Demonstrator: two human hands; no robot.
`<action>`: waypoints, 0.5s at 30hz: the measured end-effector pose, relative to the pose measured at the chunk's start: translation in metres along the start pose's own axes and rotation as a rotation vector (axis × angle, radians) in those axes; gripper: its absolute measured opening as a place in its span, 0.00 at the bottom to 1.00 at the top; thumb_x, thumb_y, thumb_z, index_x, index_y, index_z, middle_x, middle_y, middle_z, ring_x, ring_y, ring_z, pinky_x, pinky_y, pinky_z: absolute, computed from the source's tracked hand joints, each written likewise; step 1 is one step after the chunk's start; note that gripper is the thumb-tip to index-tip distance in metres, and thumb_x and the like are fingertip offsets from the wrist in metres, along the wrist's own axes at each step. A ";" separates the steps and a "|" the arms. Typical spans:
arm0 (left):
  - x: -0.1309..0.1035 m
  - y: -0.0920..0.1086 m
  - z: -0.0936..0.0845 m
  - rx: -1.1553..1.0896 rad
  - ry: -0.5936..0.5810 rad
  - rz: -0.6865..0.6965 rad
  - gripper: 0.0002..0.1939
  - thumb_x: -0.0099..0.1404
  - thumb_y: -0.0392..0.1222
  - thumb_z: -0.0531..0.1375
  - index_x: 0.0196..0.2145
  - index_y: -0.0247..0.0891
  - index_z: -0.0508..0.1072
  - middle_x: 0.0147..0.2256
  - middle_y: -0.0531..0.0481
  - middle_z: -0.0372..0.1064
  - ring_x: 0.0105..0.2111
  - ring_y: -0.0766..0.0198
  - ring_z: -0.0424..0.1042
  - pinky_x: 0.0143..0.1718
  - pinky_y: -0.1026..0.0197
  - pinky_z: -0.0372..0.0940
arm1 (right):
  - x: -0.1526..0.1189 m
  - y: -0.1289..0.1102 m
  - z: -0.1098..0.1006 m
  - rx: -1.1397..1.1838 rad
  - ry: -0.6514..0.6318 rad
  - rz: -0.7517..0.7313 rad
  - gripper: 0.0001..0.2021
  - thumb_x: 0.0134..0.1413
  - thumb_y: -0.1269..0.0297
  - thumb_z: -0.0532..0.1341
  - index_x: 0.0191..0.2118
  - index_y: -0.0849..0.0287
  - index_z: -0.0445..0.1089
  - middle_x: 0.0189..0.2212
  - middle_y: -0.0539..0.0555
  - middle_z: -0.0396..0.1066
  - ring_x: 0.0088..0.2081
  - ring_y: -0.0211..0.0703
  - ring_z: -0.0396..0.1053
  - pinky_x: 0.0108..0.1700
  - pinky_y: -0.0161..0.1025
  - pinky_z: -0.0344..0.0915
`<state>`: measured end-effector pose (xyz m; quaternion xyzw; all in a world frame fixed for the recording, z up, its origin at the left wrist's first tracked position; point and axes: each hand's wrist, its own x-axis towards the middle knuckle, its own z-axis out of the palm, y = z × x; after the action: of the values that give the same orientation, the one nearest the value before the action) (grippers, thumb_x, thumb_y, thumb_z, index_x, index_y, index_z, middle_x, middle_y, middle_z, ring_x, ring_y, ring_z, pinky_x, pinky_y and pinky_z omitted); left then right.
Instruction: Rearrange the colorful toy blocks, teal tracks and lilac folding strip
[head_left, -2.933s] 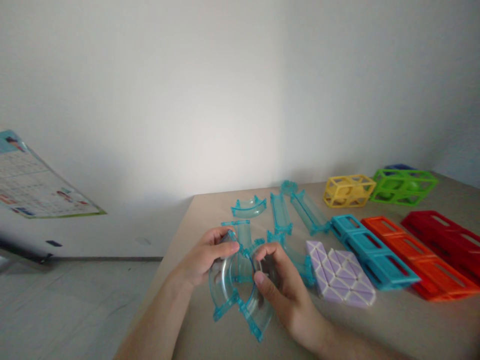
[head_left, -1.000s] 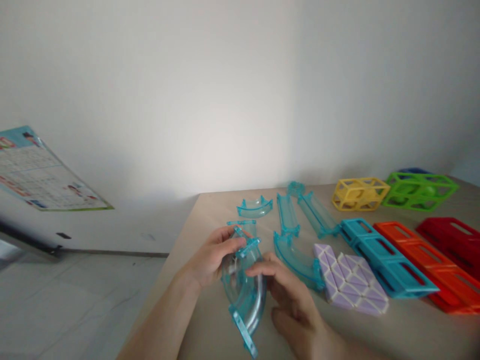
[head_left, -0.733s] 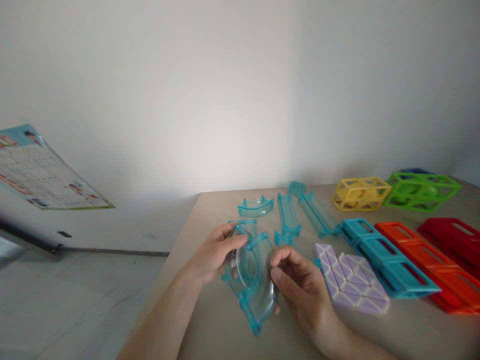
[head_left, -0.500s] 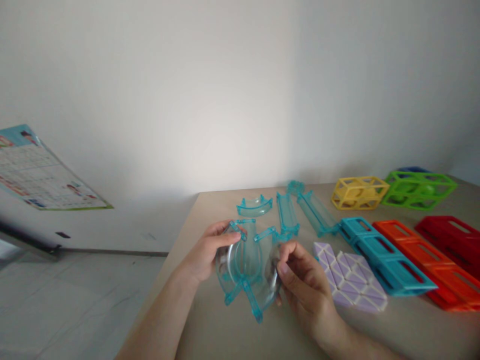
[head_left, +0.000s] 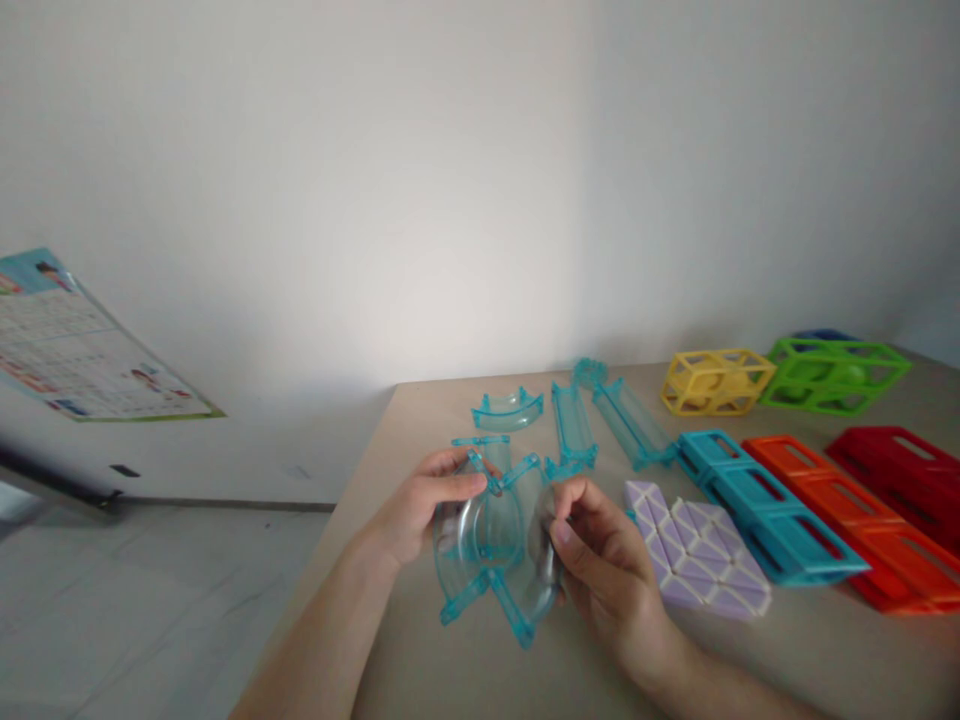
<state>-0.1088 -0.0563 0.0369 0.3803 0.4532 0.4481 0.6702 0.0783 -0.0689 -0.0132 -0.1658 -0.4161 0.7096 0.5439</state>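
Where fingers (head_left: 459, 487) pinch, two curved tracks (head_left: 452, 550), long axes near-to-far

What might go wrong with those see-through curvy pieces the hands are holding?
The left hand grips the left curved track piece near its top, so its low end might swing and knock the right curved track piece. The right hand seems to pinch that one by its outer side, so it might slip and drop to the table. That hand is also near the purple triangle tiles and might nudge them.
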 end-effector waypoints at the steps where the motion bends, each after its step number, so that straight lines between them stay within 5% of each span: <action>1: 0.000 -0.001 0.000 -0.010 -0.006 -0.001 0.14 0.48 0.42 0.69 0.32 0.34 0.76 0.25 0.49 0.72 0.22 0.66 0.71 0.26 0.65 0.67 | 0.000 0.000 0.000 0.000 -0.003 0.002 0.09 0.56 0.62 0.63 0.32 0.57 0.62 0.22 0.44 0.57 0.18 0.29 0.57 0.18 0.26 0.58; 10: 0.003 -0.003 0.001 -0.020 -0.016 0.013 0.13 0.49 0.42 0.69 0.33 0.33 0.77 0.26 0.47 0.74 0.23 0.66 0.71 0.26 0.66 0.66 | 0.000 -0.004 0.000 0.012 0.049 0.024 0.11 0.52 0.62 0.66 0.30 0.57 0.62 0.22 0.44 0.57 0.20 0.30 0.56 0.20 0.27 0.57; 15: 0.003 -0.001 -0.003 0.047 -0.008 0.057 0.13 0.54 0.44 0.66 0.34 0.33 0.77 0.24 0.51 0.69 0.17 0.73 0.63 0.18 0.69 0.58 | 0.001 -0.003 -0.001 0.028 0.063 0.029 0.10 0.53 0.62 0.65 0.31 0.56 0.62 0.22 0.45 0.56 0.20 0.31 0.57 0.20 0.27 0.57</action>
<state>-0.1107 -0.0536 0.0341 0.4104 0.4499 0.4548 0.6498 0.0805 -0.0672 -0.0114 -0.1862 -0.3864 0.7175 0.5488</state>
